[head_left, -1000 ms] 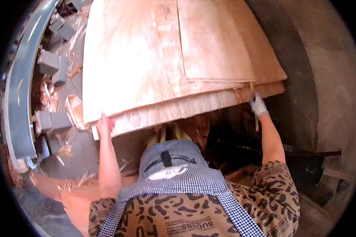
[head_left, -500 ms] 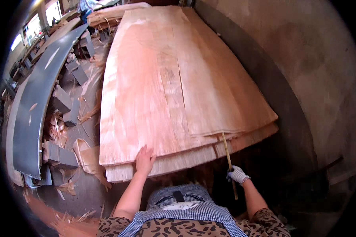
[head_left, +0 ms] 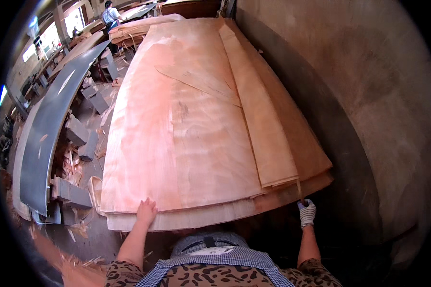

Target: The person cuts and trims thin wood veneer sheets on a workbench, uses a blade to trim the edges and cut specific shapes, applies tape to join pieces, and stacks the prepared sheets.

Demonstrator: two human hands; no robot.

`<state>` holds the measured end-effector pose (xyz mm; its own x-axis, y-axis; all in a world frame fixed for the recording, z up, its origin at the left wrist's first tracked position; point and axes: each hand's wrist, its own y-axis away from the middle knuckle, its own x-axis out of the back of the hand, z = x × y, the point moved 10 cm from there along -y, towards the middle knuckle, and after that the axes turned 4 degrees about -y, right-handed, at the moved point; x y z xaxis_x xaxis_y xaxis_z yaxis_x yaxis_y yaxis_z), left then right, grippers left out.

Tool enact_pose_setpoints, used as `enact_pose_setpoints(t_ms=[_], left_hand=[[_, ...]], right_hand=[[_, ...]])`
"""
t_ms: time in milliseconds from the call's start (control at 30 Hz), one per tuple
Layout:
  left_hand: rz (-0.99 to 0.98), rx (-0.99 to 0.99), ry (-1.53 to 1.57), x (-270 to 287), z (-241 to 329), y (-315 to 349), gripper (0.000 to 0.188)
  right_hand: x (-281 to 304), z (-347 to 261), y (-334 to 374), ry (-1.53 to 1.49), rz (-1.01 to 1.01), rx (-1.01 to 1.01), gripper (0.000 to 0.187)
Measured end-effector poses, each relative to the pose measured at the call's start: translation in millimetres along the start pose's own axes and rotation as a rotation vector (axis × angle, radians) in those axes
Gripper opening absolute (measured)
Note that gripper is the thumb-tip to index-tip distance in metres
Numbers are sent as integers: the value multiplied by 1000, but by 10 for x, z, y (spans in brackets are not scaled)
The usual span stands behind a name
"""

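Observation:
A large stack of thin wood veneer sheets (head_left: 143,138) spreads out in front of me, its near edges uneven. On the stack's near left edge lies my left hand (head_left: 146,211), bare, with fingers stretched out on the top sheet. My right hand (head_left: 306,212), in a striped pale glove, is closed around a thin wooden stick (head_left: 300,190). The stick's far end meets the near end of a long, narrow veneer strip (head_left: 263,119), which lies lengthwise over the right part of the stack. Whether the tip is under the strip, I cannot tell. A slanting torn edge crosses the top sheet.
Along the right runs a brown wall (head_left: 383,95). To the left, a long dark panel (head_left: 45,129) rests over grey blocks (head_left: 75,193), with veneer scraps (head_left: 79,275) on the floor. Farther back, a person (head_left: 111,16) stands by other stacks.
The right-hand veneer piece now appears as a narrower strip, baring the sheet at its right. My right hand and stick moved right and slightly away; my left hand shifted left and nearer.

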<state>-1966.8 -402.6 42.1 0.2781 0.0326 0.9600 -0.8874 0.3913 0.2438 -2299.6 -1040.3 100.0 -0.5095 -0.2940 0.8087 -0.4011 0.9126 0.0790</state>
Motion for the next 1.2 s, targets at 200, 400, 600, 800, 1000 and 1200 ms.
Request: enact_pose_setpoints(t_ms=[200, 400, 600, 800, 1000, 1200], left_hand=[[-202, 46, -70, 31, 67, -69, 36], [-380, 137, -119, -45, 19, -185, 40], [-594, 98, -454, 213, -124, -835, 35], [400, -496, 122, 1449, 2453, -2350, 20], [466, -662, -100, 1202, 3995, -3460, 29], [452, -400, -313, 1067, 4158, -4361, 44]], right_hand=[[771, 97, -372, 350, 72, -179, 32], [569, 846, -989, 567, -83, -361, 36], [811, -216, -1043, 307, -14, -117, 40], [101, -743, -720, 271, -132, 78, 29], [-1205, -947, -423, 318, -255, 72, 40], [-1290, -775, -395, 253, -296, -9, 44]])
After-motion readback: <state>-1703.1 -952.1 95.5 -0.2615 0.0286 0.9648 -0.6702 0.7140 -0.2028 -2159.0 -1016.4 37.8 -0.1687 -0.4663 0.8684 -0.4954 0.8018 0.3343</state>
